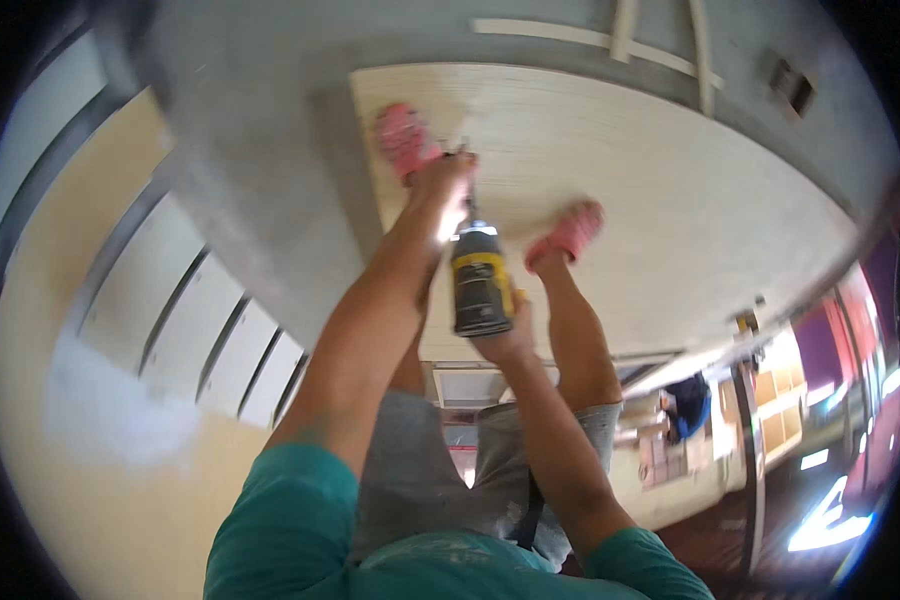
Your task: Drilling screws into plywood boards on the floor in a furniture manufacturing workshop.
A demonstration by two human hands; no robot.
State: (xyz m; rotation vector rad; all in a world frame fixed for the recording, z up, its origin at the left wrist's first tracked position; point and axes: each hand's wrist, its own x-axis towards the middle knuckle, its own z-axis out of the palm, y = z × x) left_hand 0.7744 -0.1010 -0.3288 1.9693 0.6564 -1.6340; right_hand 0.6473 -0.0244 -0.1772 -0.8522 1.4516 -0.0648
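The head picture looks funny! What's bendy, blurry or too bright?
Head view: the wide lens bows the pale board, and the corners go black; head view: the left hand and pink shoes look smeared; head view: light glares beside the drill and at lower right.

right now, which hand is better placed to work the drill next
Probably the right hand: it sits against the rear of the drill, seemingly gripping a mostly hidden handle. The left hand is farther forward, near the bit.

The left hand point(448, 176) and the 2 pink shoes point(407, 138) are blurred, and the power drill point(481, 285) is hiding from view some part of the right hand point(508, 340).
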